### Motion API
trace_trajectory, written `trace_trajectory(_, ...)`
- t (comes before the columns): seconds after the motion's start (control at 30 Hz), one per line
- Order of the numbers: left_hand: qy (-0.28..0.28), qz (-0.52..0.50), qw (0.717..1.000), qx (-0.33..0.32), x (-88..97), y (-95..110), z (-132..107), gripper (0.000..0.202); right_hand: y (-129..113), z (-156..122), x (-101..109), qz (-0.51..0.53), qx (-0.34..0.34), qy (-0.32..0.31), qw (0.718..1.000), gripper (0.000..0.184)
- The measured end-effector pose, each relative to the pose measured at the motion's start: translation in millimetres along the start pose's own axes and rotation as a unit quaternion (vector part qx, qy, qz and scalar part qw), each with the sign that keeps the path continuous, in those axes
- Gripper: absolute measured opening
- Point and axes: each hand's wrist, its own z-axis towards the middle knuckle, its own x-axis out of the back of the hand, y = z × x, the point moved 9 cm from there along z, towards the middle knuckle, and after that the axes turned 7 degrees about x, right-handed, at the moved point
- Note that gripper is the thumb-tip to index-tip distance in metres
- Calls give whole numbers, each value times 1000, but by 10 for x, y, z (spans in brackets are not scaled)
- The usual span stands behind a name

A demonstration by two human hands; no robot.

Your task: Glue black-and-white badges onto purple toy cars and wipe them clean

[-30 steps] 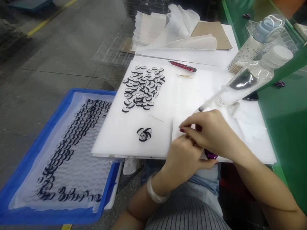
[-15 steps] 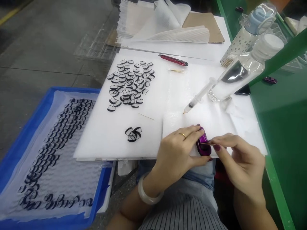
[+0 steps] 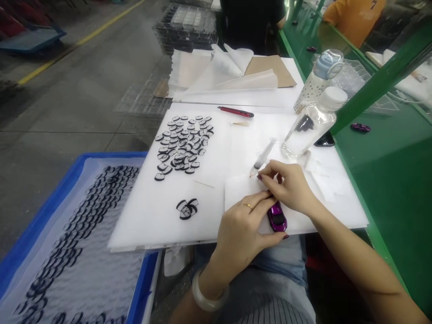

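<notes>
A small purple toy car lies on the white foam board near its front edge. My left hand curls round the car's left side, thumb at its near end and fingers at its far end. My right hand is pinched closed just beyond the car; what it pinches is too small to make out. Its fingertips sit close to the tip of a syringe that lies on the board.
A pile of small black-and-white parts and a few more lie on the board. A clear bottle, a dotted bottle, a red knife and toothpicks stand beyond. A blue tray of parts sits at left. Green conveyor at right.
My right hand moved from beside the car's near end forward to the syringe tip. The left hand stays on the car. The camera tilted up.
</notes>
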Motion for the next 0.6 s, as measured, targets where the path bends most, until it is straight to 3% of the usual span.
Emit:
trace_trajectory(0.03,-3,2,1000,0,-2,-5,-6,61,36,-19,20,-3,-7,-20,1000,5)
trace_trajectory(0.1,-8,7,1000,0,-8,-13,-22,64,169,-65,251,9,-28,-7,1000,19)
trace_trajectory(0.2,-24,14,1000,-4,-41,-10,-43,70,647,-143,966,-34,-107,139,984,29)
trace_trajectory(0.27,-34,14,999,-4,-58,-11,-48,73,1058,-214,1416,-144,-180,230,945,31)
trace_trajectory(0.3,-38,8,999,0,-57,-20,-47,75,1249,-207,1535,-174,-197,240,934,29)
trace_trajectory(0.43,-84,-122,987,57,-10,-146,-42,82,1824,-135,1659,-203,-221,237,924,30)
trace_trajectory(0.53,-107,-280,948,104,63,-241,-40,59,1998,-160,1698,-180,-213,265,923,32)
trace_trajectory(0.6,-99,-326,932,120,104,-278,-27,47,2079,-224,1748,-154,-208,292,921,30)
